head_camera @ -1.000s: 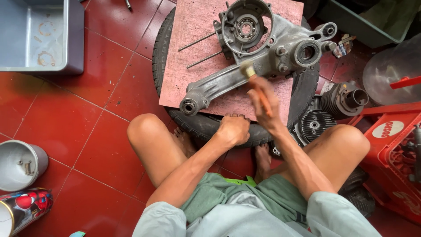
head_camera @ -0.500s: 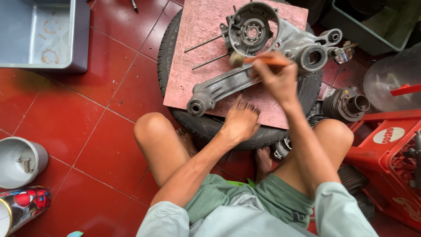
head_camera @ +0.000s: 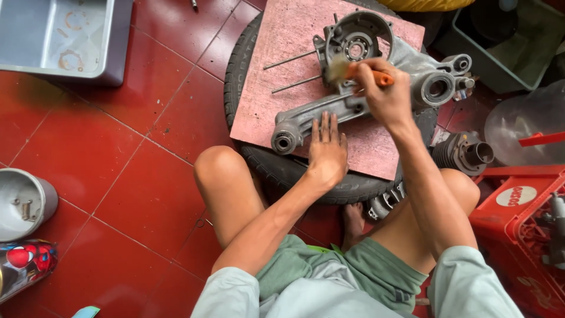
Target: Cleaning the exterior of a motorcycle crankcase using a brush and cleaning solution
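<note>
A single head-worn camera looks steeply down from close above, over the person's knees at 6 o'clock, toward the red tiled floor point(head_camera: 118, 176) and tyre point(head_camera: 247, 65) at 12 o'clock.

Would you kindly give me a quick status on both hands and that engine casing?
Right hand grips brush on engine casing. Left hand flat on pink board. Nothing obstructing.

The floor point(head_camera: 118, 176) is glossy red tile with dark grout lines, lit by soft, even daylight. A grey metal tray point(head_camera: 65, 35) sits at the upper left, a round metal bowl point(head_camera: 23, 203) at the left edge, and a red plastic crate point(head_camera: 524, 218) at the right.
</note>
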